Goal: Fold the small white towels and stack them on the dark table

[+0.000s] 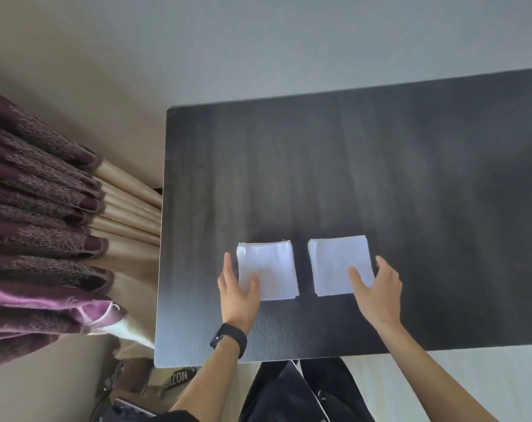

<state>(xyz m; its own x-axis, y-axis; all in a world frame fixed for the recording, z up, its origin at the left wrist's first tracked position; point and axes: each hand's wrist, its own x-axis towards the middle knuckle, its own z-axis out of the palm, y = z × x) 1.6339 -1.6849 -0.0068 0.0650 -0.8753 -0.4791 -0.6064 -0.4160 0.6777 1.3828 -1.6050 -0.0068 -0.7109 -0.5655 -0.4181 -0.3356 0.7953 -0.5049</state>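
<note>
1. Purple curtain (45,208) hangs left of the table (380,162).
2. Left hand (239,295), black watch (229,339) on the wrist: grip open, fingers straight along the left edge of the left towel stack (269,268), thumb lying on its near-left corner.
3. Left towel stack: folded square, layers showing at the far edge, flat on the table near the front.
4. Right towel stack (334,263): just beside it, dark gap between, not touching.
5. Right hand (377,295): thumb on the near-right corner, fingers bent past the right edge; cannot tell whether the grip has closed on cloth.
6. Judgement: cloth light, soft, floppy; layers likely to slide. Best hold is pinching the full thickness at a side edge, fingers underneath, to set 1 stack on the other.
</note>
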